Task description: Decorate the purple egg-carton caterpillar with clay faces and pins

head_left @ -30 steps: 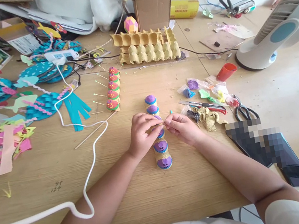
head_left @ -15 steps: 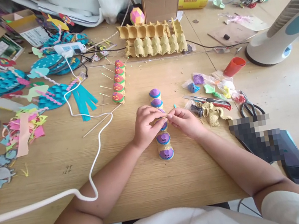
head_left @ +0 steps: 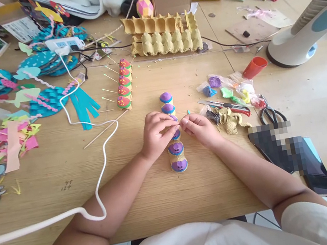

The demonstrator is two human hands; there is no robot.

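An egg-carton strip (head_left: 176, 149) with purple and blue clay on its bumps lies lengthwise in front of me; small dark face marks show on the nearer bumps. Above its middle, my left hand (head_left: 159, 133) has thumb and fingertips pinched together. My right hand (head_left: 198, 127) pinches too, its fingertips meeting the left ones. Whatever sits between them is too small to make out. The hands cover part of the strip. A tiny blue-green bit of clay (head_left: 188, 111) lies just beyond my right hand.
Right of my hands are a utility knife (head_left: 225, 105), torn carton scraps (head_left: 229, 121), scissors (head_left: 271, 114) and bagged coloured clay (head_left: 227, 92). A red and green carton strip (head_left: 123, 91) stands farther left. A white cable (head_left: 105, 158) crosses near my left arm; egg cartons (head_left: 171, 41) sit behind.
The whole view has shifted slightly. Both hands keep pinching with fingertips together over the strip, with barely any movement between them.
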